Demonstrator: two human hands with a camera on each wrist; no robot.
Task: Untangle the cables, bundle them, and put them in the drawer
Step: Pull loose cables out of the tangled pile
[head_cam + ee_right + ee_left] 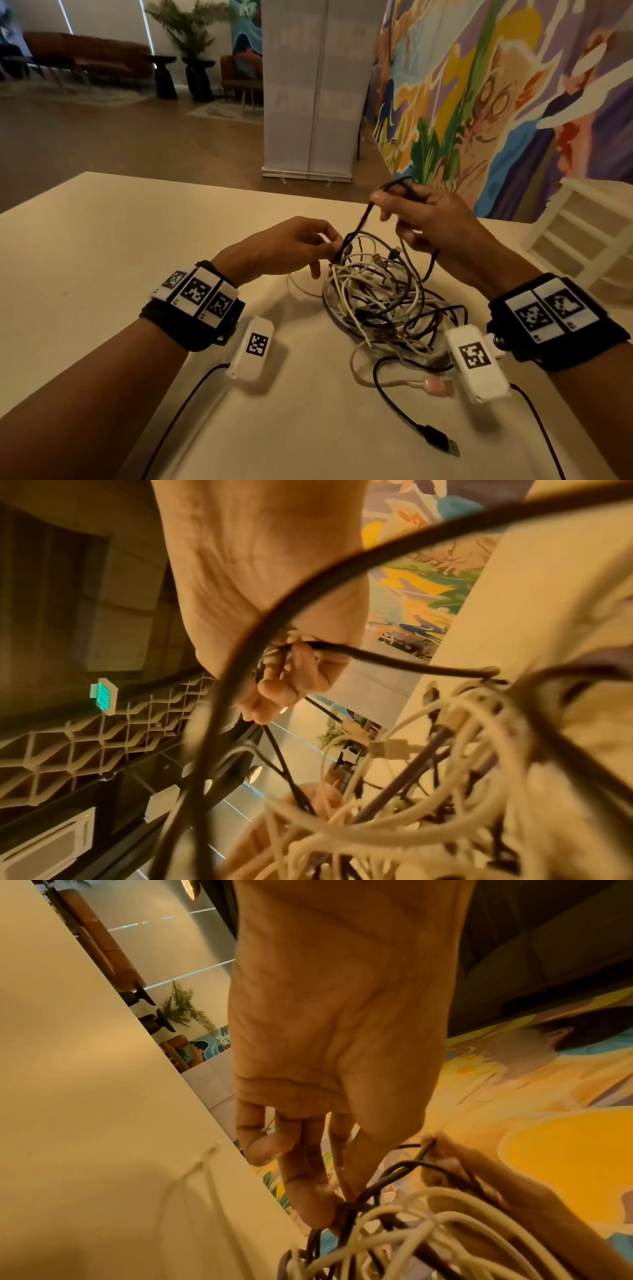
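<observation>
A tangle of white, black and purple cables lies on the cream table, between my two hands. My right hand is raised above the pile and grips a black cable that runs taut down to the heap. My left hand pinches that same black cable at the top of the tangle, where it meets the knot. In the right wrist view the black cable passes through my curled fingers. A loose black USB plug lies at the near side.
A white slatted drawer unit stands at the table's right edge. A pink-tipped white connector lies near my right wrist. A white roll-up banner and a painted wall stand beyond the table.
</observation>
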